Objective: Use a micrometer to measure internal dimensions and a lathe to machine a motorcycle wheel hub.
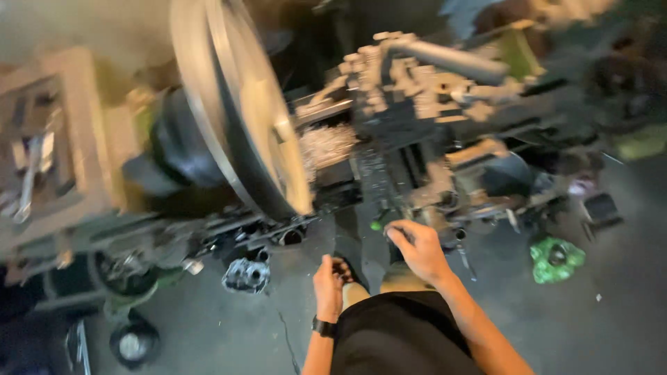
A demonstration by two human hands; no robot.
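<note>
A person stands at a large lathe, both hands down by its front controls.

The right hand (417, 251) reaches to the lathe (389, 132), its fingers curled narrowly around a small handle next to a green knob (376, 226) on the front of the machine; the grip itself is blurred, so whether it fully clasps the handle is hard to tell. The left hand (328, 281), with a dark wristband (324, 327), hangs lower, near the person's knee, fingers bent inward around something dark that cannot be made out. Above and to the left, a big pale metal disc (240, 104) is mounted on the machine, with a pile of bright metal shavings (325, 144) just beside it. On the grey floor lie a green rag (556, 259) to the right and a small metal part (246, 275) to the left of the left hand.
</note>
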